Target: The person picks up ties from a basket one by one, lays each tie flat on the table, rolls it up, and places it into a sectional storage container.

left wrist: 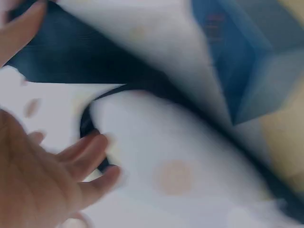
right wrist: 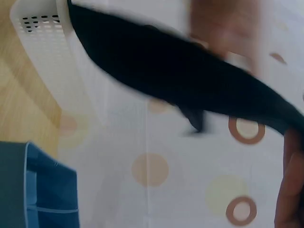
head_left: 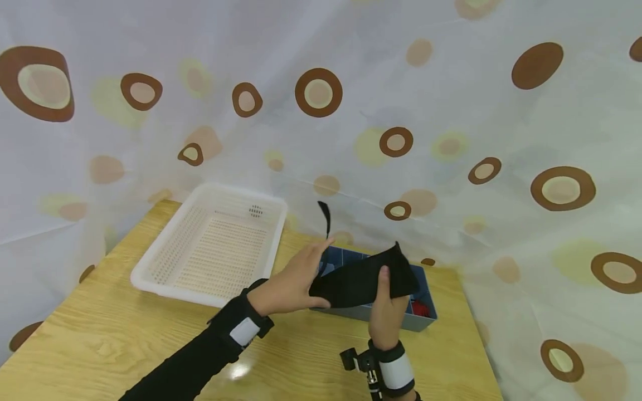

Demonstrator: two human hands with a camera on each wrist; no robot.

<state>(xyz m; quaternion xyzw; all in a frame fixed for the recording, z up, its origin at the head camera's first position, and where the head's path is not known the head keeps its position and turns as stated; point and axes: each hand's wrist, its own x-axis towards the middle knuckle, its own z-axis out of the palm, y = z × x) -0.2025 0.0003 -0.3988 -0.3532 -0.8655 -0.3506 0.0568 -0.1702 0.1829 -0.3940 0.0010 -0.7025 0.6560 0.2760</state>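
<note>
A long black cloth piece (head_left: pixel 351 281) is held up over the blue divided box (head_left: pixel 416 323); its exact kind cannot be told. My right hand (head_left: pixel 388 314) grips it near its right end, thumb laid across the near face. At the left end is my left hand (head_left: pixel 296 278), its thumb by the cloth's lower edge and its fingers stretched away from it. A narrow black strap (head_left: pixel 326 214) rises above those fingertips. In the left wrist view, the strap (left wrist: pixel 85 121) loops behind the loosely spread fingers (left wrist: pixel 90 154). The cloth is blurred in the right wrist view (right wrist: pixel 166 66).
A white perforated plastic basket (head_left: pixel 276 245) stands on the wooden table (head_left: pixel 125 340), left of the box. Something red (head_left: pixel 420 308) lies in the box's right compartment. A patterned sheet (head_left: pixel 281 50) hangs behind the table and along its right side.
</note>
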